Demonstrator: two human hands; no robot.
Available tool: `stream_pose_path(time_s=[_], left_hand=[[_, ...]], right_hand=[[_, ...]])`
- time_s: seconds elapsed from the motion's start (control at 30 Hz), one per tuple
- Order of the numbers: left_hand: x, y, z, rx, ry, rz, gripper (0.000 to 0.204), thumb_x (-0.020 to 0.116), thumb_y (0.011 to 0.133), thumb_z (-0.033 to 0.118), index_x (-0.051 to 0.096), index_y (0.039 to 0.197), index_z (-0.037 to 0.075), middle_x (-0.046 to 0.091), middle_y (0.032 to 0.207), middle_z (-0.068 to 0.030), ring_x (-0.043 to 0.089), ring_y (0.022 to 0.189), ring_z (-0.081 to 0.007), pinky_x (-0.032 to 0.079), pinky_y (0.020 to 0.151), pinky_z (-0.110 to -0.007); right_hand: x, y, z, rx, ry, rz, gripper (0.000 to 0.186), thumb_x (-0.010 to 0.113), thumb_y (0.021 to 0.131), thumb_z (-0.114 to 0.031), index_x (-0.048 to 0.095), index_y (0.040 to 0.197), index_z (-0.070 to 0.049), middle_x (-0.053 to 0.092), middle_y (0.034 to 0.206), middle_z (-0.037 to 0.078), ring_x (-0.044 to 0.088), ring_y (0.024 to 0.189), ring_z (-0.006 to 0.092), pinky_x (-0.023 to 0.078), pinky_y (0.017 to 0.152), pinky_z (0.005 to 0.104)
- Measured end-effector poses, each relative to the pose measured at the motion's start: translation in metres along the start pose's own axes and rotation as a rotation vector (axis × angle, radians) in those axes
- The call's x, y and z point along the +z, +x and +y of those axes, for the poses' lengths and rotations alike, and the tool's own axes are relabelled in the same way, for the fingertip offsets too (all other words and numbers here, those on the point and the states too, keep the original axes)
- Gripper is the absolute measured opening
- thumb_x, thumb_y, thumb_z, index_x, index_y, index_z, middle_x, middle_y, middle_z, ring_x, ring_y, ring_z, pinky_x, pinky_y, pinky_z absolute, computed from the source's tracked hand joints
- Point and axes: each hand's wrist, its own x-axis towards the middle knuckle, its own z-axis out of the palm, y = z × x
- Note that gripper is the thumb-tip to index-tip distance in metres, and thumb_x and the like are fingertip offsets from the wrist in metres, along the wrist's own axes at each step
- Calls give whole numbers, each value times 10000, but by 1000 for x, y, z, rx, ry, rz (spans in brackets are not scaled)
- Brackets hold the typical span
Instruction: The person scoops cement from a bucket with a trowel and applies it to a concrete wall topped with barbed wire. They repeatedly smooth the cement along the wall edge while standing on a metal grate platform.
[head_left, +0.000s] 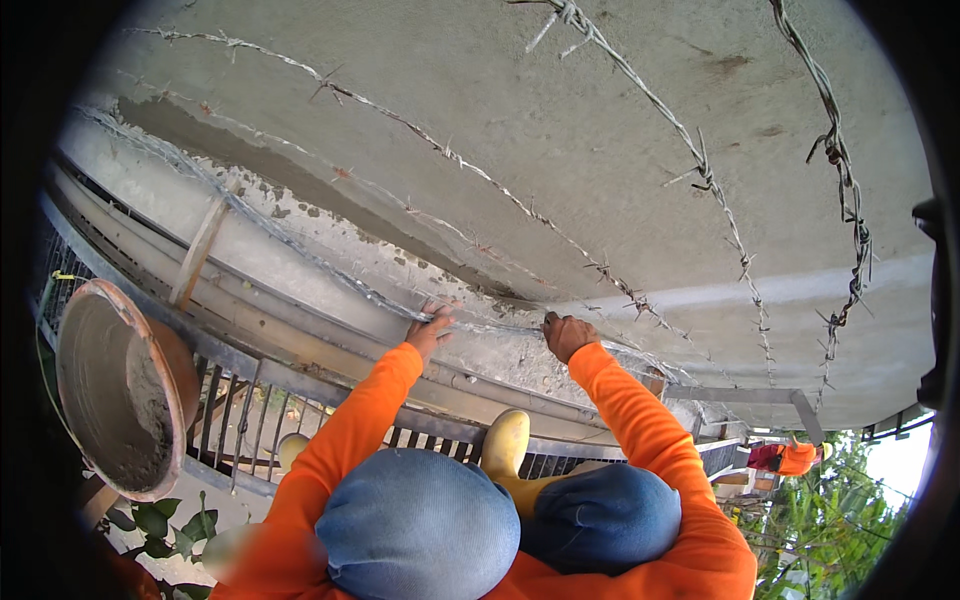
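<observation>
My left hand (431,332) rests by the ledge at the foot of the grey wall, fingers apart, beside the lowest barbed wire strand (340,277). To its right my right hand (569,336) is closed, knuckles up, close to the wall's base; what it grips is hidden under the fingers. A darker strip of wet mortar (300,195) runs along the bottom of the wall (600,160) and ends near my right hand. Crumbs of mortar lie on the pale ledge (530,362) below it.
Several barbed wire strands (480,172) cross between me and the wall. A bucket (125,390) with mortar inside stands at the left. Below are metal railings (240,420), my yellow boot (505,445) and a wooden prop (200,250). Another person (795,458) in orange is at far right.
</observation>
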Motion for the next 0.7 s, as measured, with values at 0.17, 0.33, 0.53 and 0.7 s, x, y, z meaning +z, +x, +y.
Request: stream_pose_path(time_s=[0.17, 0.33, 0.53, 0.7], left_hand=[[1, -1, 3, 8, 28, -12, 469, 612, 969, 182, 509, 1424, 239, 539, 1432, 53, 476, 1297, -138, 441, 994, -380], [3, -9, 11, -8, 27, -24, 490, 624, 965, 175, 492, 1433, 231, 530, 1454, 45, 486, 1307, -150, 441, 1004, -389], [7, -12, 16, 1, 55, -40, 468, 614, 975, 161, 493, 1421, 230, 520, 1479, 69, 481, 1317, -146, 426, 1022, -396], [3, -12, 14, -15, 42, -50, 432, 603, 990, 163, 507, 1406, 228, 511, 1490, 85, 478, 1314, -145, 415, 1035, -397]], right_hand=[[-5, 6, -17, -50, -40, 53, 369, 470, 1009, -367, 669, 1084, -66, 727, 884, 237, 712, 833, 444, 565, 804, 534], [-17, 20, -43, -86, 69, 68, 362, 488, 1008, -355, 662, 1123, -59, 719, 902, 260, 710, 853, 455, 569, 794, 534], [-31, 30, -58, -71, 168, 56, 395, 500, 1007, -376, 625, 1208, -60, 715, 932, 280, 699, 873, 483, 559, 813, 554], [-28, 12, -51, -46, 285, 87, 395, 512, 1005, -373, 619, 1236, -71, 705, 908, 293, 686, 882, 496, 543, 822, 573]])
